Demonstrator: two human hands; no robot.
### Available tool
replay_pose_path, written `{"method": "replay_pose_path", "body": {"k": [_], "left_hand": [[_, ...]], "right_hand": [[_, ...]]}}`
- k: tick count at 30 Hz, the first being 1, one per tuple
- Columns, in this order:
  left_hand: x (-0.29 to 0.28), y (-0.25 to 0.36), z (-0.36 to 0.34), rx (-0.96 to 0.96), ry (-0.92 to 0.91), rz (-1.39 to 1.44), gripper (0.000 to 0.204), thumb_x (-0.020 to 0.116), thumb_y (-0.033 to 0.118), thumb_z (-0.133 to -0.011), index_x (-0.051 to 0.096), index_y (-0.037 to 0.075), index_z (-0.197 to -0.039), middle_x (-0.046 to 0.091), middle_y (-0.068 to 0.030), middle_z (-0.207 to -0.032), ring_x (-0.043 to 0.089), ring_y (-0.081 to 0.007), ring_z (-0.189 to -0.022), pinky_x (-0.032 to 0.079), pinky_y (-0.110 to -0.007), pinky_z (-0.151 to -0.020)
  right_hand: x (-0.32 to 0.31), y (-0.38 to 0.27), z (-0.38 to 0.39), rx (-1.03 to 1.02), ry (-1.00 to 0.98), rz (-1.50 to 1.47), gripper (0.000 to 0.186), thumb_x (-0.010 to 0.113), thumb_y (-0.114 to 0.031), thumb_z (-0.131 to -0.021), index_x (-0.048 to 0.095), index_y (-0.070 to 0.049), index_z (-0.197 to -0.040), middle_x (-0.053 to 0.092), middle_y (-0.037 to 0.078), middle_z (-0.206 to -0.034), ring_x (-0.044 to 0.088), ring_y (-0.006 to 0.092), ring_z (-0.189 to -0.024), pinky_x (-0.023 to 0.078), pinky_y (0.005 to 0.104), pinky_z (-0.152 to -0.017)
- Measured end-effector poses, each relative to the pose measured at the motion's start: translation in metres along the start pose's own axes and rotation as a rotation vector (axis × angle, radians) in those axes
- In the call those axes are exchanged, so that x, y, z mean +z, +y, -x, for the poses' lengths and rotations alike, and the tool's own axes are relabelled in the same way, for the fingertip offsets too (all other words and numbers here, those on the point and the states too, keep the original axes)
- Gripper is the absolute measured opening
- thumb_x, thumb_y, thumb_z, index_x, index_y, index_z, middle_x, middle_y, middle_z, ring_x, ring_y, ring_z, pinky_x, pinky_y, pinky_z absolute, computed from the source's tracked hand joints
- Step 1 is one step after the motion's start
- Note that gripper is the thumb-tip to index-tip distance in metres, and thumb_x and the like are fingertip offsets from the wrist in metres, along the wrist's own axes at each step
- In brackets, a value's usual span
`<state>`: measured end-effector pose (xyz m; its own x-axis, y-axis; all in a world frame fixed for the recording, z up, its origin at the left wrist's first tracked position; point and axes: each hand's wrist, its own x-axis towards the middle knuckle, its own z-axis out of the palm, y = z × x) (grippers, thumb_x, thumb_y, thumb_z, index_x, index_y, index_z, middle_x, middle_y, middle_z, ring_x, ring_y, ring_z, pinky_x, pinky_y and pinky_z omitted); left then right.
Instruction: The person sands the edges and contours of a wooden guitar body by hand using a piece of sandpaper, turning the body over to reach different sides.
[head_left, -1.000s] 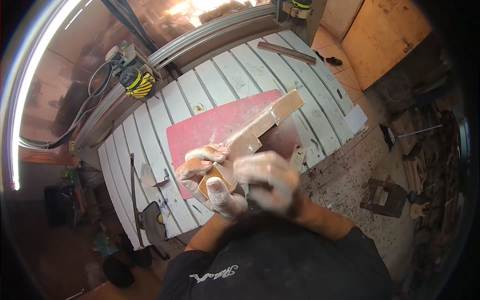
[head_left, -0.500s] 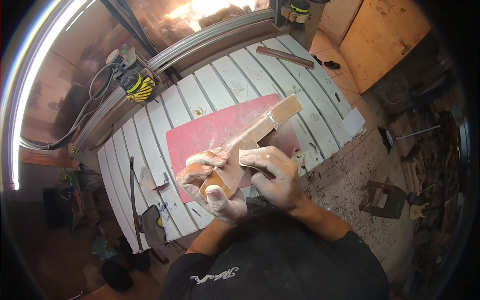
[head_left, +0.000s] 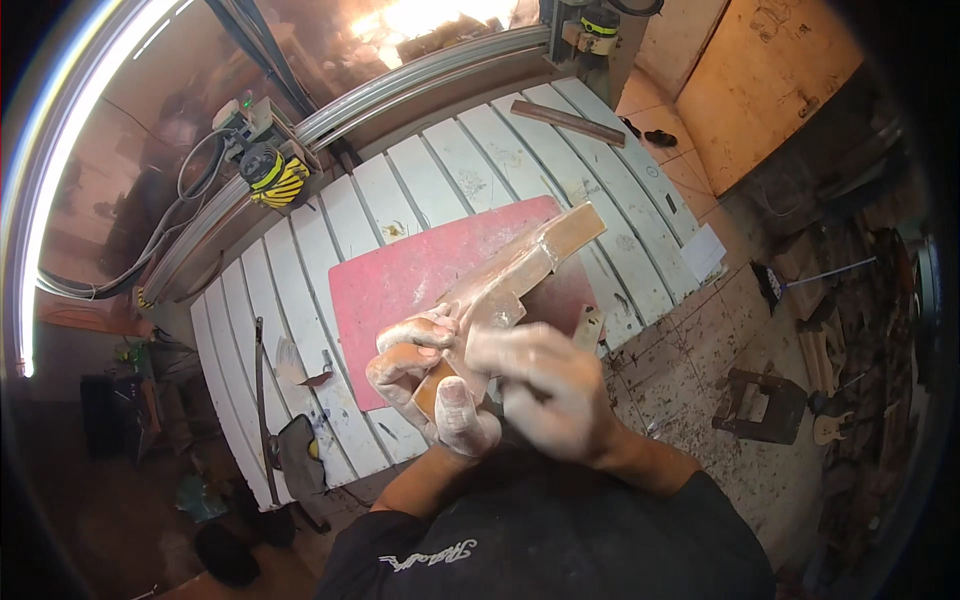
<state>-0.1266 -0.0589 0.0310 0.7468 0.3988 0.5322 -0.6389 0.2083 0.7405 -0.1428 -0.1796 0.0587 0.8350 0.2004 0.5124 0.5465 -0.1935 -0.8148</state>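
My left hand (head_left: 437, 385) is closed around the near end of a long, dusty wooden piece (head_left: 510, 268), with its thumb toward me. The piece is pale brown, with a step along one side and a narrower bar at its far end. It slants up and to the right above a pink mat (head_left: 390, 290). My right hand (head_left: 550, 385) is at the right side of the wood, fingers curled and smeared by motion. The folded sheet of sandpaper it pinches shows in the earlier frame; the blur hides it now. White dust coats both hands.
Under the mat is a white slatted table (head_left: 425, 170). A dark bar (head_left: 568, 122) lies at its far right, a white paper (head_left: 704, 252) at its right edge. A long thin rod (head_left: 262, 400) lies at the left. A machine head with striped guard (head_left: 275, 178) stands behind.
My right hand has moved slightly left and down along the wood and is now blurred. The left hand and the wooden piece have shifted only slightly.
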Motion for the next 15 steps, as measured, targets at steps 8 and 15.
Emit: {"method": "replay_pose_path", "body": {"k": [8, 15], "left_hand": [[0.006, -0.003, 0.005, 0.020, 0.107, -0.013, 0.052, 0.064, 0.058, -0.095, 0.044, 0.012, -0.109, 0.048, -0.0087, -0.104, 0.052, -0.0219, -0.104, 0.041, -0.051, -0.109], [0.007, -0.005, 0.008, 0.029, 0.094, -0.047, 0.052, 0.061, 0.059, -0.096, 0.044, 0.011, -0.108, 0.047, -0.0095, -0.104, 0.052, -0.0221, -0.103, 0.041, -0.051, -0.107]], "right_hand": [[-0.002, -0.013, -0.005, -0.017, -0.028, -0.072, 0.042, 0.055, 0.010, -0.080, 0.071, 0.004, -0.118, 0.072, 0.021, -0.116, 0.072, 0.0339, -0.105, 0.058, 0.0403, -0.094], [-0.002, 0.001, -0.007, -0.053, -0.032, -0.053, 0.046, 0.055, 0.011, -0.077, 0.072, 0.002, -0.119, 0.071, 0.021, -0.117, 0.073, 0.0333, -0.107, 0.060, 0.0384, -0.093]]}}
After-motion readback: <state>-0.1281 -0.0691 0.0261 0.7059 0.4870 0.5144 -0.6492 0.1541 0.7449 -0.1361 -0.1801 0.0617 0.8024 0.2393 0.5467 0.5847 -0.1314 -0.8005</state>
